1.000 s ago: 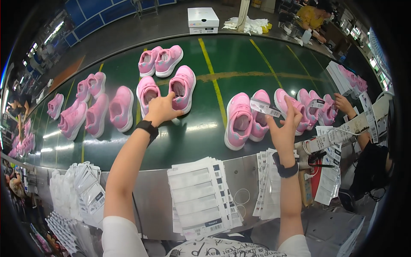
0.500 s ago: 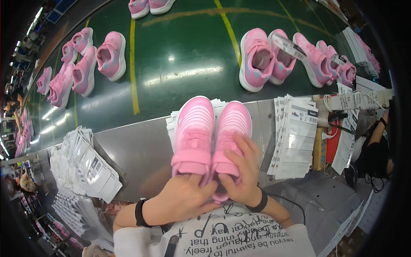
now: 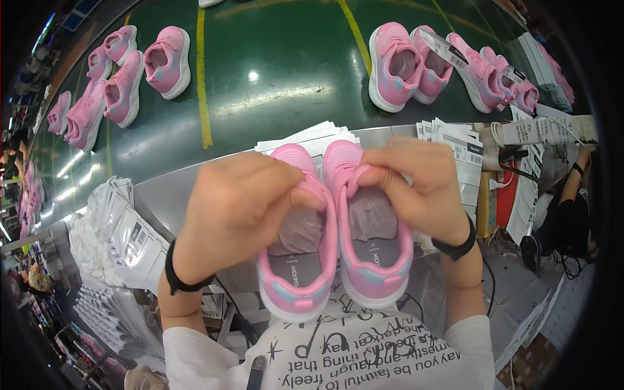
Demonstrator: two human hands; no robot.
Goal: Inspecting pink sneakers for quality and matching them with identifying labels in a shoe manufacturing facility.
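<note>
Two pink children's sneakers are held side by side in front of me, heels toward my body and openings facing up. My left hand (image 3: pixel 250 205) pinches the tongue of the left sneaker (image 3: pixel 305 300). With thumb and fingers, my right hand (image 3: pixel 416 185) grips the tongue of the right sneaker (image 3: pixel 383 286). Crumpled tissue paper (image 3: pixel 372 214) fills the front of the right shoe, and similar paper shows in the left. Grey insoles, pale blue heel patches and white soles are visible. My fingers partly hide the straps and toes.
Beyond the metal edge runs a green belt (image 3: pixel 273 84) with yellow lines. Pink sneakers stand on it at left (image 3: pixel 168 63) and right (image 3: pixel 394 68). White tagged packets (image 3: pixel 130 234) pile up at left, more packets (image 3: pixel 465 149) at right. Another person's arm (image 3: pixel 573 185) shows far right.
The sneakers have tipped up so their openings now face me. Both hands have moved from the heel openings to the tongues. Shoes on the belt sit slightly higher in view.
</note>
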